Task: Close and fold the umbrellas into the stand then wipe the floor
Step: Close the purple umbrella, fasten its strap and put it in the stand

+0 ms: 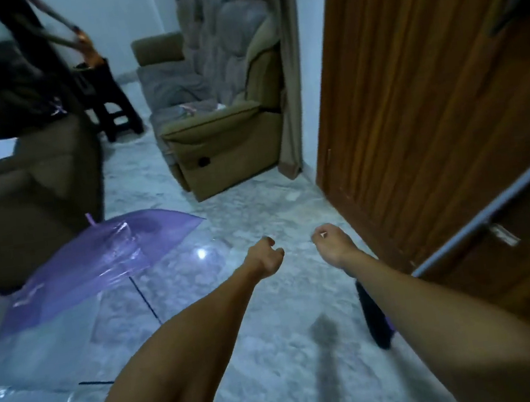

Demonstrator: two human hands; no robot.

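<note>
An open umbrella with purple and clear panels lies on its side on the pale marble floor at the left, its thin dark shaft pointing toward me. Both my arms reach forward over the floor. My left hand hangs just right of the umbrella's rim with curled fingers and holds nothing. My right hand is a fist beside it, also holding nothing. A dark folded umbrella lies on the floor, partly hidden under my right forearm. At the back left a dark stand holds closed umbrellas, blurred.
A wooden door with a metal bar handle stands at the right. A brown recliner draped with grey blankets sits ahead. A brown sofa with papers fills the left. A dark patch marks the floor near me.
</note>
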